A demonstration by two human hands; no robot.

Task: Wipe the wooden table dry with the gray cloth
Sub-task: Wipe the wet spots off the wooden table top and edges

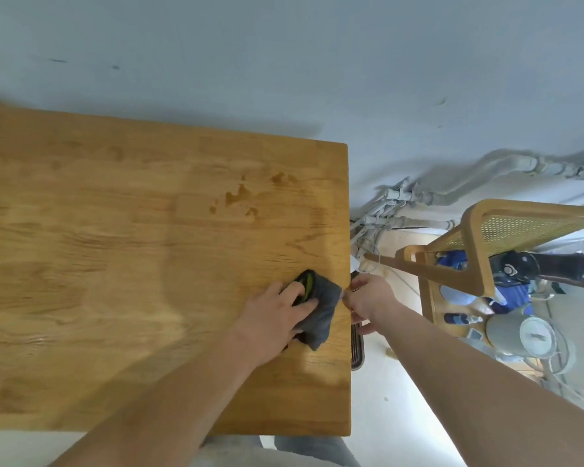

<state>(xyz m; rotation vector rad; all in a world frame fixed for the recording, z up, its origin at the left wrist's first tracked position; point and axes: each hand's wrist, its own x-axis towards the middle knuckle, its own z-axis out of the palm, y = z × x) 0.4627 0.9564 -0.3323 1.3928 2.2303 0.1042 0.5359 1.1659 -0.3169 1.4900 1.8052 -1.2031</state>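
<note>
The wooden table (115,264) fills the left and middle of the view. A folded gray cloth (321,311) with a black and green patch lies on it close to the right edge. My left hand (277,318) presses down on the cloth, fingers spread over its left part. My right hand (364,299) is at the table's right edge just beside the cloth, thumb on top and fingers curled under the edge. Dark wet patches (238,197) show on the wood further back, apart from the cloth.
A pale wall stands behind the table. To the right are a wooden chair with a cane back (506,230), pipes (402,200) along the wall, a grey kettle-like pot (520,335) and clutter on the floor. A dark grate (357,348) lies under the table's edge.
</note>
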